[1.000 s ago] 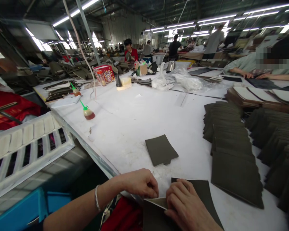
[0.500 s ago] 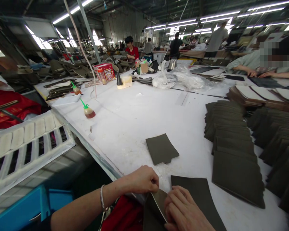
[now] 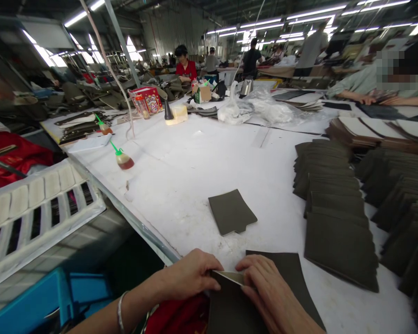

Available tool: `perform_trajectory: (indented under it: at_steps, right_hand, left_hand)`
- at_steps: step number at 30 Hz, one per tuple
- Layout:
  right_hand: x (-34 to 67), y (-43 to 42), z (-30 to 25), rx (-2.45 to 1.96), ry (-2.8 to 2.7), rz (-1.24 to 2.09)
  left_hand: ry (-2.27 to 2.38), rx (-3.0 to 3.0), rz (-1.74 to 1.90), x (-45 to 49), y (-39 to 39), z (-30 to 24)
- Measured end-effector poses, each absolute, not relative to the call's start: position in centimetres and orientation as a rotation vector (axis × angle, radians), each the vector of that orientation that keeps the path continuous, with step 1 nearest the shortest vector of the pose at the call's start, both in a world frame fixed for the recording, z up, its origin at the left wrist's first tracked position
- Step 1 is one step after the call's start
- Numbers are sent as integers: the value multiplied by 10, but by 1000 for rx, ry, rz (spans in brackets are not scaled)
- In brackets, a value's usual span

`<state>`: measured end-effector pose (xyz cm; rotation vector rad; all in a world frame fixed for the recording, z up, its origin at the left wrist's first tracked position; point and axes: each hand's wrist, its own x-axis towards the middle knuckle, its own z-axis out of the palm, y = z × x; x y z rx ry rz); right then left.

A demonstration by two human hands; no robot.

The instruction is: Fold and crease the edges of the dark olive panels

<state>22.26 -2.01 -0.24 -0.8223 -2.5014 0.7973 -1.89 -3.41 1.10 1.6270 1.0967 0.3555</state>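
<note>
My left hand point(image 3: 191, 274) and my right hand point(image 3: 269, 290) meet at the near edge of the white table point(image 3: 195, 171), both pinching a dark olive sheet point(image 3: 235, 304) whose top edge is folded over, showing a pale underside. Under it lies a second dark sheet point(image 3: 292, 271). A single small olive piece point(image 3: 231, 211) lies flat on the table just beyond my hands. Rows of overlapping olive pieces point(image 3: 334, 204) spread to the right.
Two glue bottles with green nozzles point(image 3: 123, 158) lie at the left. A white slatted rack point(image 3: 38, 204) sits beyond the table's left edge. Plastic bags point(image 3: 261, 111), a red box point(image 3: 146, 99) and stacks of pale boards point(image 3: 379, 132) lie farther back. Other people work at neighbouring tables.
The folded flap of the dark sheet has been pressed down flatter. My left hand has shifted slightly left and lower along the fold; my right hand stays on the sheet.
</note>
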Motion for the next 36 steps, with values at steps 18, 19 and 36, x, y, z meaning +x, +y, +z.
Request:
perform_trajectory:
  at_steps: [18, 19, 36]
  right_hand:
    - [221, -18, 2, -912, -2527, 917]
    - [222, -18, 1, -912, -2527, 913]
    - [222, -23, -5, -936, -2516, 839]
  left_hand:
    - [1077, 1680, 435, -11, -36, 8]
    - [1075, 1679, 435, -10, -36, 9]
    - [1200, 2230, 265, 17, -40, 2]
